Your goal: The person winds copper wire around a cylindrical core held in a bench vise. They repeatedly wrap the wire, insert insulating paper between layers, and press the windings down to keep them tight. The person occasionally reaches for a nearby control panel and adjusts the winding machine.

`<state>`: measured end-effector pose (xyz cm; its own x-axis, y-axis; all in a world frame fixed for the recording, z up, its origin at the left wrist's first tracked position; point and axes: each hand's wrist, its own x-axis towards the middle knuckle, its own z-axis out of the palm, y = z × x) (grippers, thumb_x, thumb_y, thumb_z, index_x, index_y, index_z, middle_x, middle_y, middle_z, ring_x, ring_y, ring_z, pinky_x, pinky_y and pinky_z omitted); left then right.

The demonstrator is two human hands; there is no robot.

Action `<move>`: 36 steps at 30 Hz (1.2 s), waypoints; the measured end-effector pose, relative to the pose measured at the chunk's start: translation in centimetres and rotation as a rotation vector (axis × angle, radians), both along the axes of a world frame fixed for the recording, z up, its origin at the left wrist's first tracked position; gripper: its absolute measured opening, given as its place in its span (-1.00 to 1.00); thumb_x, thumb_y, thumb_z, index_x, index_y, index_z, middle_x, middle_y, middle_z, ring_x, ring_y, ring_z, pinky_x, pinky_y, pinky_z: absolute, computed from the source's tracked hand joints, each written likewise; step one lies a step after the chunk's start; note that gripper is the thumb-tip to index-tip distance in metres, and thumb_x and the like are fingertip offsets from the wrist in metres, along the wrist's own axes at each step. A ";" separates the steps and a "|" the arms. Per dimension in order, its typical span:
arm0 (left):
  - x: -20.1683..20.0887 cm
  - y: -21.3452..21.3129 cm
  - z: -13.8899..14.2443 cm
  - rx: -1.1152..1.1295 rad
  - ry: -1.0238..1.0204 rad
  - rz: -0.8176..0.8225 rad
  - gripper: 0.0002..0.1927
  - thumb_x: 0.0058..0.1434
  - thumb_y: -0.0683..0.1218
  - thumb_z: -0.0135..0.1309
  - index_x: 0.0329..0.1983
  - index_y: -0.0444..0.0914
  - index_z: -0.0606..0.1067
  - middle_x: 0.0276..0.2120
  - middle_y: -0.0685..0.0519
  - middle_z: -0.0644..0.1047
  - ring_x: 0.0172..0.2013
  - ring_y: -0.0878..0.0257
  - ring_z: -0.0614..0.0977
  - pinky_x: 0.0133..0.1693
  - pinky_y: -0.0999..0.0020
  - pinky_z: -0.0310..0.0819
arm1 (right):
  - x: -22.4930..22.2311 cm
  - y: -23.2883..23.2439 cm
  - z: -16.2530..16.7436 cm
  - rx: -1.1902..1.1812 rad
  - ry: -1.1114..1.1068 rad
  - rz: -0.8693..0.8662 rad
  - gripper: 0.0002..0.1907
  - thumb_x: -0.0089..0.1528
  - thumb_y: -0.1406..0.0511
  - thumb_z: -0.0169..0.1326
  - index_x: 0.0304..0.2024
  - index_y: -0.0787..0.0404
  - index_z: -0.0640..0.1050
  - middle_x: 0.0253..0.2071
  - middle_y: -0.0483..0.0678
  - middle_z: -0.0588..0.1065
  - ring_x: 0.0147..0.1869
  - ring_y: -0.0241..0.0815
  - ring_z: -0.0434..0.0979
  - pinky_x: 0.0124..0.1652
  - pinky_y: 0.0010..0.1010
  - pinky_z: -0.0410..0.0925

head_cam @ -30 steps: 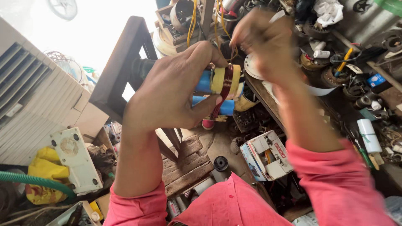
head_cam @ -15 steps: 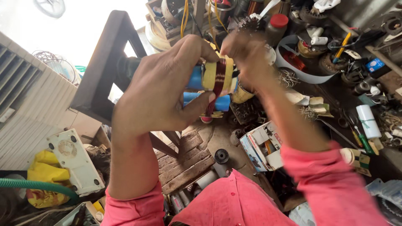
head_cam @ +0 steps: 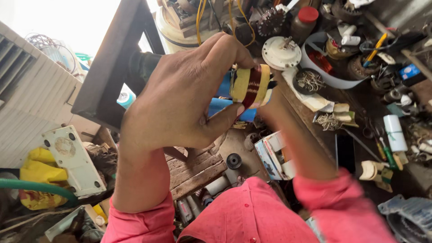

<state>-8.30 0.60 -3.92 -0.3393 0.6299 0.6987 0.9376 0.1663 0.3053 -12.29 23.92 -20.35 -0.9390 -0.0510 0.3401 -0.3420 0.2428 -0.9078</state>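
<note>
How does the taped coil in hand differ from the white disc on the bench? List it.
The coil is gripped in the left hand; the white disc lies flat among parts. The coil is yellow-taped with a reddish copper band; the disc is plain white. Both are round.

We wear a bright pink long-sleeved shirt, its cloth plain and slightly creased. The left sleeve (head_cam: pixel 135 220) is pushed up and ends in a bunched cuff, leaving the forearm bare above it up to the left hand (head_cam: pixel 180 99). The right sleeve (head_cam: pixel 342 207) is rolled in the same way, with a thick folded edge round the arm; the right hand beyond it is blurred and mostly hidden. Between the sleeves the shirt front (head_cam: pixel 243 216) shows a buttoned placket, with one small matching button visible near the bottom edge. We see no gloves, rings, watch or bracelets on the left hand or either forearm.
</note>
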 end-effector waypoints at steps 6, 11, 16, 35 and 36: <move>-1.1 0.0 -0.3 -0.062 -0.035 0.077 -0.44 0.04 -0.16 0.30 0.09 -0.28 0.35 -0.09 -0.09 0.49 -0.15 -0.11 0.57 -0.17 0.15 0.43 | 14.5 2.4 3.8 0.346 0.135 0.557 -0.87 0.28 0.41 -0.01 -0.17 0.22 0.55 -0.28 -0.09 0.54 -0.20 -0.27 0.50 -0.13 -0.42 0.38; -0.5 0.6 -0.3 -0.068 -0.047 0.061 -0.43 0.00 -0.15 0.28 0.07 -0.28 0.34 -0.11 -0.07 0.49 -0.09 -0.06 0.61 -0.09 0.18 0.48 | 1.4 6.4 7.6 0.050 0.290 0.176 -0.86 0.45 0.37 0.15 -0.24 0.24 0.55 -0.30 -0.12 0.52 -0.24 -0.42 0.45 -0.21 -0.52 0.33; -0.7 0.2 -0.1 -0.046 -0.055 0.109 -0.44 0.03 -0.15 0.29 0.09 -0.29 0.35 -0.09 -0.07 0.50 -0.08 -0.08 0.61 -0.11 0.18 0.48 | 5.0 -2.6 -2.4 0.081 0.126 -0.088 -0.48 0.15 0.43 0.05 0.17 0.42 0.31 0.04 0.04 0.47 0.10 -0.09 0.48 0.05 -0.31 0.31; -0.2 2.0 -0.5 -0.037 -0.051 0.123 -0.46 0.00 -0.16 0.27 0.05 -0.28 0.35 -0.17 -0.07 0.47 -0.16 -0.08 0.59 -0.18 0.15 0.46 | 10.2 5.2 8.4 0.366 0.402 0.371 -0.84 0.29 0.27 0.15 -0.33 0.24 0.58 -0.56 -0.12 0.43 -0.52 -0.29 0.43 -0.48 -0.44 0.27; 0.0 2.1 -0.5 -0.050 -0.064 0.104 -0.46 -0.01 -0.17 0.26 0.04 -0.28 0.35 -0.19 -0.06 0.47 -0.17 -0.07 0.60 -0.19 0.15 0.46 | 7.7 6.3 8.9 0.363 0.416 0.298 -0.84 0.35 0.29 0.13 -0.29 0.24 0.57 -0.51 -0.14 0.46 -0.48 -0.34 0.45 -0.45 -0.48 0.28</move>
